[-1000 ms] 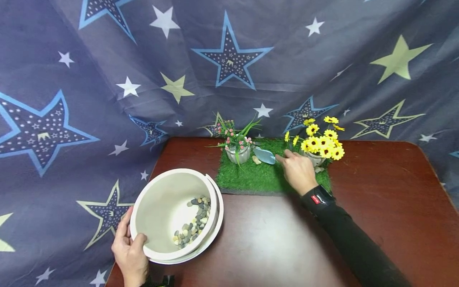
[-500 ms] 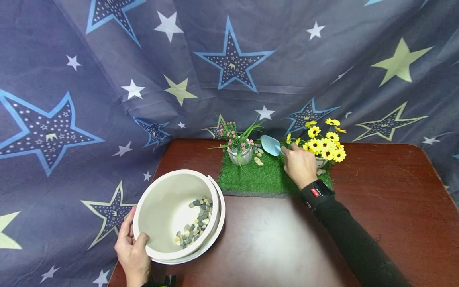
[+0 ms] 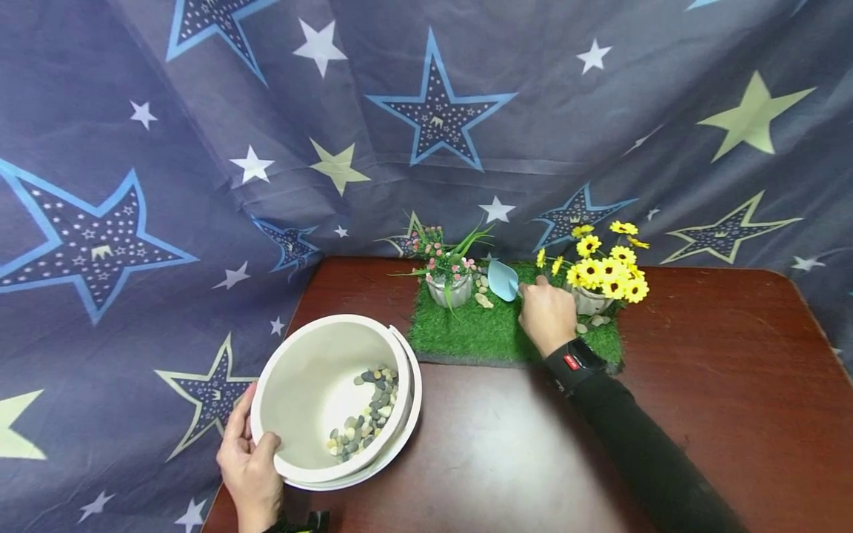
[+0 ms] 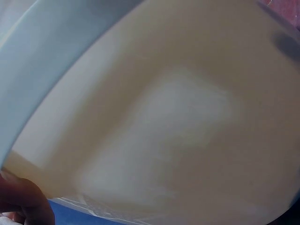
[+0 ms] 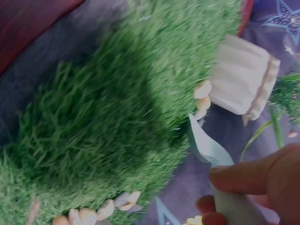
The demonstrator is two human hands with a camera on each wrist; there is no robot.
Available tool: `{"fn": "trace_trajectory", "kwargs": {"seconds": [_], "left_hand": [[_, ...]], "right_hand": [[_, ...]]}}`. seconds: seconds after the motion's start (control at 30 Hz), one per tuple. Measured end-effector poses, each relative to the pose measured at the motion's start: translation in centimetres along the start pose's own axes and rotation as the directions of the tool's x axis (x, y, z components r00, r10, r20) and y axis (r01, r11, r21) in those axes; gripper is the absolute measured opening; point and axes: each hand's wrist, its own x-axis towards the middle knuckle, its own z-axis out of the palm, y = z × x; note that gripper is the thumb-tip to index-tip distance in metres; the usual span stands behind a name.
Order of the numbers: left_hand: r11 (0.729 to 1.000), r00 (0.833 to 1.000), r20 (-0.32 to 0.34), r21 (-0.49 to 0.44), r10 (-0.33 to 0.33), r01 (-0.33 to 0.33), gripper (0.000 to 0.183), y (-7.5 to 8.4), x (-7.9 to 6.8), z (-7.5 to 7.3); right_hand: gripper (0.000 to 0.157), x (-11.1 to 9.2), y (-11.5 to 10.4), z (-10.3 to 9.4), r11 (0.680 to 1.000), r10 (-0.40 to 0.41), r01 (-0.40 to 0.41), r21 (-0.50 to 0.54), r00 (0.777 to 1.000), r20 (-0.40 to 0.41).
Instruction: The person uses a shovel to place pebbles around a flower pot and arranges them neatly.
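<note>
My left hand (image 3: 249, 470) grips the near left rim of a whitish bucket (image 3: 293, 392), thumb inside the wall. The bucket is tilted towards me, with grey and cream pebbles (image 3: 369, 414) gathered at its lower right side. In the left wrist view the bucket's outer wall (image 4: 187, 108) fills most of the picture, a finger (image 4: 28, 199) at its lower left. My right hand (image 3: 548, 314) holds a small light blue garden trowel (image 3: 503, 280) by its handle over the artificial turf (image 3: 486, 333). In the right wrist view the trowel's blade (image 5: 208, 147) appears edge-on, close to several pale stones (image 5: 202, 96).
A ribbed pot with pink flowers (image 3: 449, 290) stands at the turf's left, stones (image 3: 483, 300) beside it. At the right a pot of yellow flowers (image 3: 589, 300) has more stones (image 3: 598, 320) around it. The brown table (image 3: 506, 444) meets a starry cloth (image 3: 413, 200) behind.
The trowel blade has come away from the stones beside the pink flower pot and tipped more upright, uncovering them. My right hand has shifted slightly left and nearer. The left hand keeps holding the bucket.
</note>
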Motion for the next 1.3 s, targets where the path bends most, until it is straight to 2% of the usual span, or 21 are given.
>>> {"fn": "trace_trajectory", "kwargs": {"seconds": [0.2,0.37,0.6,0.93,1.2,1.3], "left_hand": [[1.000,1.000,-0.010,-0.010,-0.001,0.001,0.079,0.0,-0.1,0.1],[1.000,1.000,-0.006,0.002,-0.001,0.001,0.078,-0.1,-0.1,0.0],[1.000,1.000,0.003,-0.013,0.008,-0.008,0.079,-0.2,-0.3,-0.1],[1.000,1.000,0.018,-0.014,0.022,-0.022,0.079,-0.1,0.0,0.0],[1.000,1.000,0.013,-0.001,0.017,-0.017,0.079,-0.1,0.0,0.1],[1.000,1.000,0.007,-0.005,0.011,-0.011,0.078,-0.1,0.0,0.2]], "right_hand": [[0.027,-0.1,0.0,-0.7,0.999,0.033,-0.033,0.015,0.999,-0.001],[0.025,0.7,0.4,-0.3,0.997,0.082,-0.082,0.014,0.996,-0.027],[0.017,1.6,0.3,0.9,0.996,0.092,-0.092,-0.015,0.995,0.028],[0.005,1.5,-0.7,0.5,0.997,0.076,-0.075,0.026,0.997,-0.018],[0.020,1.5,-0.1,-0.1,0.994,0.102,-0.102,0.036,0.994,-0.024],[0.019,1.9,0.1,0.0,0.994,0.108,-0.107,0.036,0.994,-0.024]]}}
